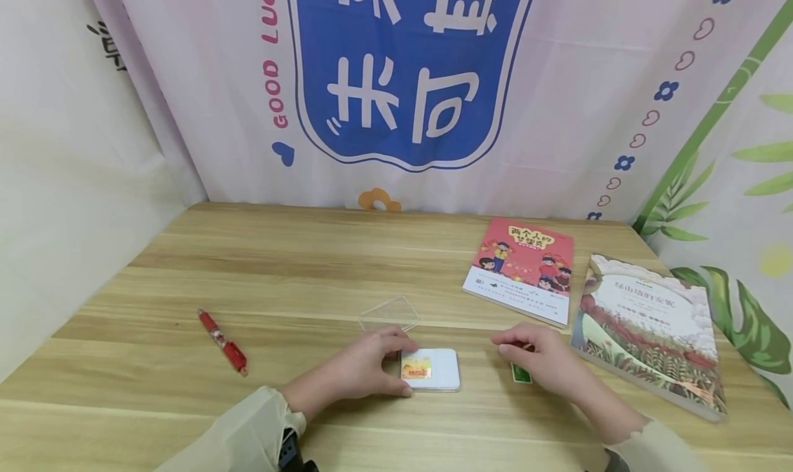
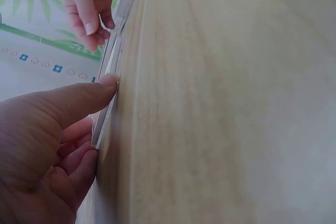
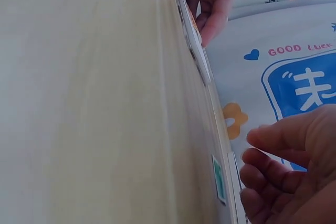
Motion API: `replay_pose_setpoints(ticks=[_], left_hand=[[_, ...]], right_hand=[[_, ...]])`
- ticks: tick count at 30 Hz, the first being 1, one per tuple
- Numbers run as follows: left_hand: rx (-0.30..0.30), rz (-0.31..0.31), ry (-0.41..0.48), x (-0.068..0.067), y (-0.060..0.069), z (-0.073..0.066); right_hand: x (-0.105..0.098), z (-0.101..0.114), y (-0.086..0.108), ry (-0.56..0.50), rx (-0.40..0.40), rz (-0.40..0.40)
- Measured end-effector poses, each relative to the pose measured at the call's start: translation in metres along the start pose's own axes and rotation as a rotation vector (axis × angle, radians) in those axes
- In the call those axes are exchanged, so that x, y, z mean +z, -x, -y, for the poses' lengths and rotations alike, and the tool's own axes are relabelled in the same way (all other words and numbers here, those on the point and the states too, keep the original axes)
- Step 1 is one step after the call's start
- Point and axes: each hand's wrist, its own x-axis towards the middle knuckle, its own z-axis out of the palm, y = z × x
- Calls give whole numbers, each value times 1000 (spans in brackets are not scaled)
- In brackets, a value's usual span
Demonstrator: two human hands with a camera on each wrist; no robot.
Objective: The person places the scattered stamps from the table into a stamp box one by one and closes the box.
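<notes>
While flat, case in left hand.

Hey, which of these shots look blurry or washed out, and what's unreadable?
Head view: fairly evenly lit and mostly crisp, though fine print on the pink book is too small to read; left wrist: soft, the tabletop fading pale toward the right; right wrist: similarly soft, paler at the left, with detail on the green card lost.

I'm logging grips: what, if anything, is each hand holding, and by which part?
The left hand holds the white case at its left end, between thumb and fingers; the right hand appears to hold nothing.
</notes>
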Motion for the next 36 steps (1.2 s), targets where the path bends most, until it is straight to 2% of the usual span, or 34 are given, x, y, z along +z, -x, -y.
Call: replay_pose_setpoints(ticks=[10, 21, 28, 36], left_hand=[[-4, -2, 14, -1, -1, -1], [-2, 4, 11, -2, -2, -1], [-23, 15, 14, -1, -2, 0], [-26, 17, 41, 0, -1, 0]], right_hand=[[-8, -18, 10, 92, -18, -63], [-9, -30, 14, 103, 20, -85], [-5, -34, 14, 88, 50, -107], [-3, -35, 14, 95, 42, -131]])
